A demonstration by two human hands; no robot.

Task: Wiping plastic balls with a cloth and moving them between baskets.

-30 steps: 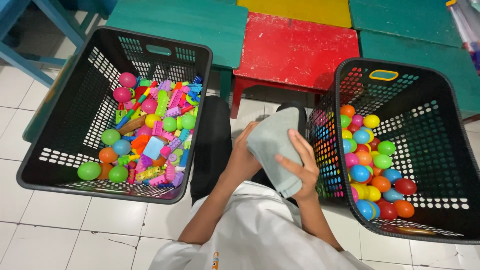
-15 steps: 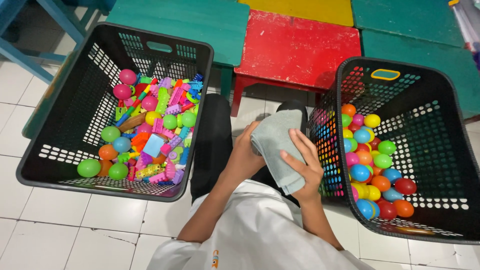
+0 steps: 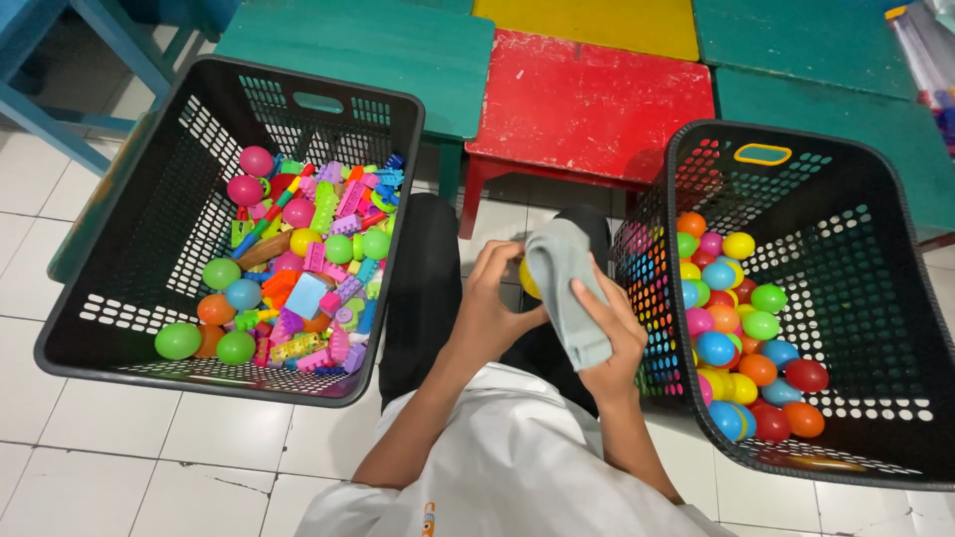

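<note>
My left hand holds a yellow ball, mostly hidden under a grey cloth. My right hand grips that cloth and presses it over the ball, above my lap in dark trousers. To my left stands a black plastic basket with mixed colourful building blocks and several balls. To my right stands a second black basket holding only colourful balls.
Low painted tables stand ahead: a green one, a red one, a yellow one and another green one. A blue frame is at the far left. The floor is white tile.
My hands have shifted the cloth slightly around the ball; a bit of yellow now shows at the cloth's left edge. The baskets have not moved.
</note>
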